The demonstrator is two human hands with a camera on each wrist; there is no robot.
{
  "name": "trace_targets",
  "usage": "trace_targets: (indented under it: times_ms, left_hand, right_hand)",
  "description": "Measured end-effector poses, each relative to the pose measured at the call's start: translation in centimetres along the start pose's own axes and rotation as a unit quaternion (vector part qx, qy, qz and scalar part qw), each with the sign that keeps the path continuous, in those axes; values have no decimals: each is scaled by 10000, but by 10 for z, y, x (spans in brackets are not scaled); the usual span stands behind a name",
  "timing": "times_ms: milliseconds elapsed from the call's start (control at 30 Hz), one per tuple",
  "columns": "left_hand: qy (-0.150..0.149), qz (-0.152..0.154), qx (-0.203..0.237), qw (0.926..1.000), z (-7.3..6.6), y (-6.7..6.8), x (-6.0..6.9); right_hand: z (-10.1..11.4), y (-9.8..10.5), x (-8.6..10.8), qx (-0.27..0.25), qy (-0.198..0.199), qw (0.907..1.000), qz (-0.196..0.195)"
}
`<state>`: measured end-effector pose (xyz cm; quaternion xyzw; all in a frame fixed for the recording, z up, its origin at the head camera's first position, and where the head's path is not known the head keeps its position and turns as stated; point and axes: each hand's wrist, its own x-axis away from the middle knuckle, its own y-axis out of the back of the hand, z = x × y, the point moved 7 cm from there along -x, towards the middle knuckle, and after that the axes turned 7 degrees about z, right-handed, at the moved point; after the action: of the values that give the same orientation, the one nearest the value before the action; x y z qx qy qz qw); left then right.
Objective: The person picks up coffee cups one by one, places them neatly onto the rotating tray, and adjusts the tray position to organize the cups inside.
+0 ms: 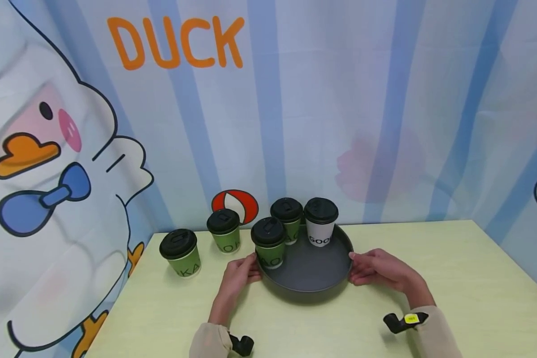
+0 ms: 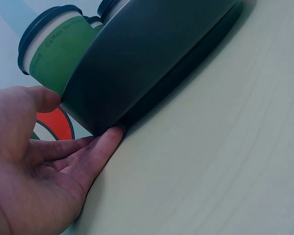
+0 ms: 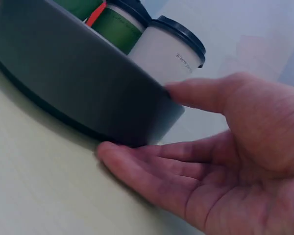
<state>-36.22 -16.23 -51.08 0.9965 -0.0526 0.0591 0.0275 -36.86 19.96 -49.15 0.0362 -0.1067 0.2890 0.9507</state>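
A round dark grey pan holds a white cup and two green cups, all upright with black lids. At its left side the left hand grips the pan, thumb at the rim and fingers under the base. My right hand grips the opposite side in the same way. In the left wrist view, the fingertips touch the lower edge of the pan. The right wrist view shows the thumb against the wall of the pan, fingers beneath.
Two more green cups with black lids, one at the left and one farther back, stand on the pale yellow table. A curtain printed with a duck hangs behind the table's back edge.
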Motion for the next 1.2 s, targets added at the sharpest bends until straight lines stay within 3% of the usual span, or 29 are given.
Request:
trace_targets:
  times_ms: [233, 433, 667, 833, 1067, 1200]
  left_hand:
    - [98, -1, 68, 9999, -5, -1, 5]
    - [122, 95, 28, 9999, -16, -4, 15]
    - [118, -7, 45, 9999, -1, 0, 3]
    - [197, -45, 39, 9998, 1, 0, 2]
    - [87, -18, -37, 10000, -4, -1, 4]
    - [40, 81, -30, 10000, -23, -5, 18]
  right_hand:
    - [3, 0, -8, -82, 246, 9982, -537]
    - [2, -4, -3, 51, 178, 9995, -261]
    - [4, -2, -5, -70, 303, 9985, -446]
    - [3, -3, -3, -33, 175, 9991, -395]
    - [7, -4, -5, -31, 307, 9986, -427]
    - [8, -5, -2, 49, 176, 9994, -300]
